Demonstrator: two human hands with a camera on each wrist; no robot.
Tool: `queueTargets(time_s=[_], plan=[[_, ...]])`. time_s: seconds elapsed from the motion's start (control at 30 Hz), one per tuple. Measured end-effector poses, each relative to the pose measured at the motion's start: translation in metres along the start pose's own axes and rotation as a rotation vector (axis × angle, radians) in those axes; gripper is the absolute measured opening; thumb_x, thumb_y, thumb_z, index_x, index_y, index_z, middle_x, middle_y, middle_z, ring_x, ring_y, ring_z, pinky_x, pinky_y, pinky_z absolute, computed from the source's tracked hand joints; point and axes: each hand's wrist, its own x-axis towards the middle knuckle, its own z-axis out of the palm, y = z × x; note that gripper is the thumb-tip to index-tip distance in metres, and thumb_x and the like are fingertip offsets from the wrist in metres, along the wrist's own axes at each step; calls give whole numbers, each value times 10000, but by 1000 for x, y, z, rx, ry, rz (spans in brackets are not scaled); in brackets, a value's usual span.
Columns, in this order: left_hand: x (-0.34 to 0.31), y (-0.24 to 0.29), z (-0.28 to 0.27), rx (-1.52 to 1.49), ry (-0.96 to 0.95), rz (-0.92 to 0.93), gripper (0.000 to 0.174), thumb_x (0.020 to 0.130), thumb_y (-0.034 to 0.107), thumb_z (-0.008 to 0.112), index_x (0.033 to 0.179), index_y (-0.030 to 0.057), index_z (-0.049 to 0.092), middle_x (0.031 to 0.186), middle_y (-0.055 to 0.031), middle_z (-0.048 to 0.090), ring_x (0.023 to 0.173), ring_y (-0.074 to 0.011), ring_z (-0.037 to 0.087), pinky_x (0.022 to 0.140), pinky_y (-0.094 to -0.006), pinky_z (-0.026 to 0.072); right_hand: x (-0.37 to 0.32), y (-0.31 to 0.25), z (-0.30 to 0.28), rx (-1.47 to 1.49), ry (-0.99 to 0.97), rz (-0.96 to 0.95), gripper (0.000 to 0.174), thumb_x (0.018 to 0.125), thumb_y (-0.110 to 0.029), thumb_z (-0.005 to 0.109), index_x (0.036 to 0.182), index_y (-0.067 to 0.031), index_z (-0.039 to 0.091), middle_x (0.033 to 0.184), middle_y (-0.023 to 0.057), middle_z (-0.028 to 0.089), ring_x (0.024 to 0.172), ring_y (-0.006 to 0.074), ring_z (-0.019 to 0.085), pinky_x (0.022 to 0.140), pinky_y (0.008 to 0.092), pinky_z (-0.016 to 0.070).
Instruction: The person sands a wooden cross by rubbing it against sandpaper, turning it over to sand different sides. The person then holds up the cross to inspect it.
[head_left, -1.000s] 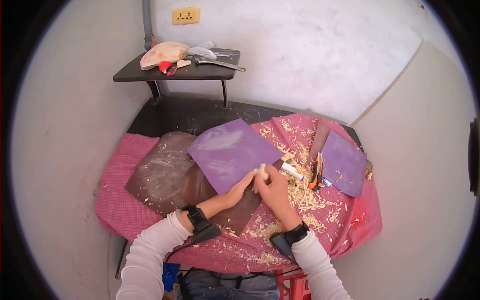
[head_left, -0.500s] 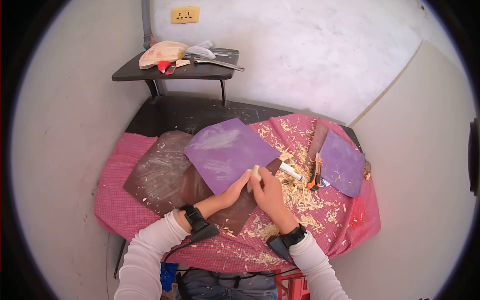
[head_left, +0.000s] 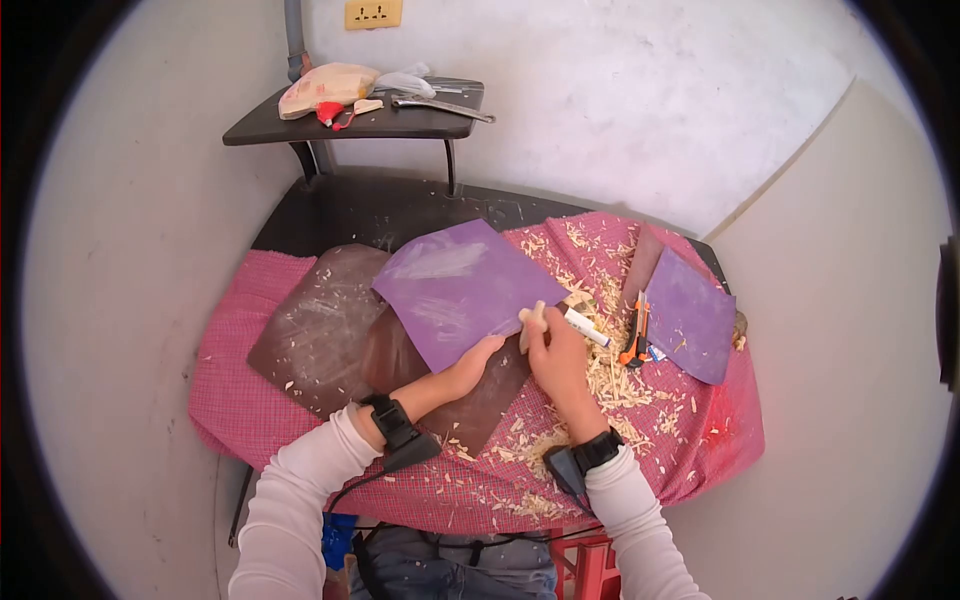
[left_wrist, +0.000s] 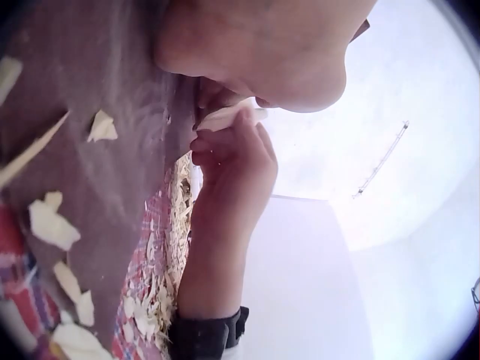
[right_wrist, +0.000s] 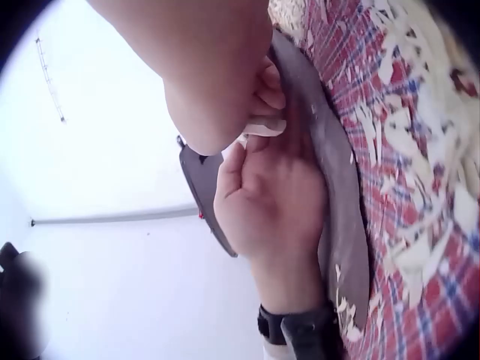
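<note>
A small pale carved piece [head_left: 532,317], which looks like wood, is pinched between the thumb and fingers of the right hand [head_left: 558,362]. Just left of it, the left hand [head_left: 470,370] lies by the lower edge of a purple sheet [head_left: 455,290], over a brown sheet [head_left: 480,410]. In the right wrist view the left hand [right_wrist: 274,199] shows its palm, fingers extended beside the piece [right_wrist: 268,127]; some fingertips are hidden. The left wrist view shows the right hand [left_wrist: 232,180] gripping the piece [left_wrist: 225,116].
Pale shavings [head_left: 610,385] cover much of the red checked cloth [head_left: 245,400]. To the right lie a marker [head_left: 586,327], an orange-black cutter [head_left: 636,335] and another purple sheet [head_left: 690,315]. A black shelf [head_left: 420,122] at the back holds a wrench [head_left: 440,106] and a bag.
The right hand and the piece have moved up and slightly right, apart from the left thumb. The head view has tilted slightly downward.
</note>
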Motion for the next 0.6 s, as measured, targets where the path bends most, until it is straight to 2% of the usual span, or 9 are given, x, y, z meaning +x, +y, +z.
queueTargets(time_s=[0.13,0.23,0.27,0.33,0.37,0.4,0.5,0.53,0.6], plan=[[6,-14,-2,-95,-7,52,361,1011,204,345,1218,-27,531,1184,-52,547,1107,-137,474,1009,-285,341,-10,-24,-2,80,-89,-113,203,924,-205,541,912,-2,559,659,166,568,578,301,582,537,361,421],[3,-13,-7,14,-1,58,364,1012,206,340,1214,-28,532,1186,-51,549,1099,-137,475,1003,-290,346,-9,-16,6,32,-41,-144,203,924,-205,542,905,-3,559,652,168,560,570,294,578,528,368,410],[1,-10,-5,21,9,13,363,1011,205,340,1210,-28,534,1187,-51,549,1099,-137,474,1002,-291,347,-4,-7,7,22,9,-91,189,909,-221,554,874,-35,566,687,191,600,643,382,596,569,428,448],[2,-4,0,30,32,-61,360,1011,203,340,1203,-28,538,1190,-52,548,1099,-137,474,999,-294,349,1,0,-1,-11,-35,10,193,912,-222,551,884,-32,567,680,192,595,638,381,594,565,428,444],[2,-5,2,-4,31,-24,359,1010,203,343,1201,-28,540,1187,-52,549,1099,-136,473,999,-293,348,3,2,-3,-30,-59,57,195,913,-223,550,890,-30,567,677,193,592,636,381,593,563,428,442],[1,-8,3,-36,32,13,357,1010,203,346,1199,-28,542,1184,-52,550,1098,-134,472,1000,-291,348,0,4,2,-31,-19,-45,199,913,-225,553,891,-28,566,657,186,578,617,367,589,551,425,434],[-5,0,2,-36,32,94,351,1003,213,366,1172,-27,559,1141,-46,562,1063,-128,484,976,-286,364,-14,-21,6,114,-91,-117,199,919,-211,548,888,-18,587,660,124,588,568,213,581,547,335,432],[-7,2,2,-22,28,111,349,1000,218,374,1159,-26,566,1122,-44,568,1046,-126,490,963,-284,373,-12,-26,4,129,-107,-84,199,907,-223,557,870,-29,579,671,188,590,624,358,600,552,419,436],[-4,-1,1,-10,71,4,347,993,228,384,1137,-22,577,1085,-36,577,1009,-125,501,930,-285,391,-5,-12,4,58,-23,-56,193,904,-218,556,876,-29,578,676,187,594,618,353,600,549,410,437]])
